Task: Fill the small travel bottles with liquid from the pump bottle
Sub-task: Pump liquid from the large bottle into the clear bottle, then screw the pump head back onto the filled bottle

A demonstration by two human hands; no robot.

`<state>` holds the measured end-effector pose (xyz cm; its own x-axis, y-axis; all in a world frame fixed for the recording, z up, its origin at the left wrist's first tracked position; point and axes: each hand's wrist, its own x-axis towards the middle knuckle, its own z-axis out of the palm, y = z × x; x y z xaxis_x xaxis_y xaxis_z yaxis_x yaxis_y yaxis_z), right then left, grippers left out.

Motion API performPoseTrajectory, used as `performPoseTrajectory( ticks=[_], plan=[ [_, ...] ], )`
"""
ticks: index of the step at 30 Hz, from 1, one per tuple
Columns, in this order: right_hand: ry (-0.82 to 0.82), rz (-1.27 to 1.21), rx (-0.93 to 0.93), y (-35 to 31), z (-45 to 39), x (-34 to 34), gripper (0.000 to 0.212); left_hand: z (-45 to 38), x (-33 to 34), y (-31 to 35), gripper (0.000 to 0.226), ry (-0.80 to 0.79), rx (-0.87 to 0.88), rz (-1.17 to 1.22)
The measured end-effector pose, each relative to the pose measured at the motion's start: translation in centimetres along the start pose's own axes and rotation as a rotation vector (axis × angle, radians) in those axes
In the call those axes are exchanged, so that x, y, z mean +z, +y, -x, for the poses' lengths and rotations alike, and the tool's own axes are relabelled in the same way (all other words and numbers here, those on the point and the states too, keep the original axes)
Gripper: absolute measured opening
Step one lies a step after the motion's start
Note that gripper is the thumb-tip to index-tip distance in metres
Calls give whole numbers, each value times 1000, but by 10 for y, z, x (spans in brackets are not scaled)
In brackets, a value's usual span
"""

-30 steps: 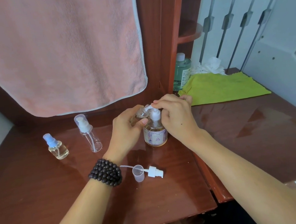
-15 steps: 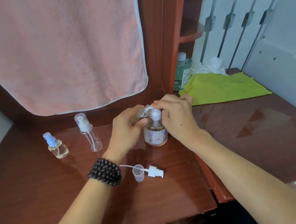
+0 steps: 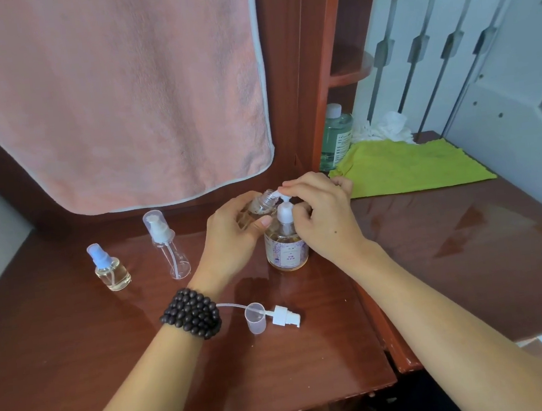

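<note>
A pink towel (image 3: 107,98) hangs over the back of the red-brown worktop (image 3: 80,372) in front of you, with a green cloth (image 3: 408,169) lying to the right of it and a green-tinted bottle (image 3: 336,136) upright behind that. Your pump bottle (image 3: 287,248) stands upright at the centre, holding amber liquid, its spout pointing left. Your right hand (image 3: 325,220) curls over the pump head, fingertips pressing on top. Your left hand (image 3: 233,238) grips a small travel bottle (image 3: 261,204), tilted with its long axis slanting up to the right and its mouth at the spout; your fingers hide most of it, so you cannot read its fill. To the left, a tall capped bottle (image 3: 167,245) looks empty, and a squat spray bottle (image 3: 110,267) holds pale liquid. Near your beaded wrist, a loose pump head (image 3: 285,316) lies on its side beside a clear cap (image 3: 255,317).
</note>
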<state>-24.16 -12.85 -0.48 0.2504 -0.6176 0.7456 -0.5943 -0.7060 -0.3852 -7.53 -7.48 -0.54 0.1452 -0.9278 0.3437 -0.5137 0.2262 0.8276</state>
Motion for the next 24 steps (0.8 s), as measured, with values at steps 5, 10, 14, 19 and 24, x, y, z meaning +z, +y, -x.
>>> performPoseTrajectory(
  ticks=[5, 10, 14, 19, 24],
  plan=[
    [-36, -34, 34, -4, -2, -5, 44, 5, -5, 1, 35, 13, -19, -16],
    [-42, -37, 60, -11, -4, -12, 38, 9, -16, -2, 36, 31, -59, -10],
    [-16, -91, 59, -22, -6, -19, 37, 10, -29, 0, 33, 70, -75, 33],
    [-64, -259, 58, -49, 12, -28, 34, 18, -46, 9, 37, 89, -59, 130],
    [-172, -296, 157, -65, 60, -27, 33, 38, -58, 14, 35, 72, -30, 102]
  ],
)
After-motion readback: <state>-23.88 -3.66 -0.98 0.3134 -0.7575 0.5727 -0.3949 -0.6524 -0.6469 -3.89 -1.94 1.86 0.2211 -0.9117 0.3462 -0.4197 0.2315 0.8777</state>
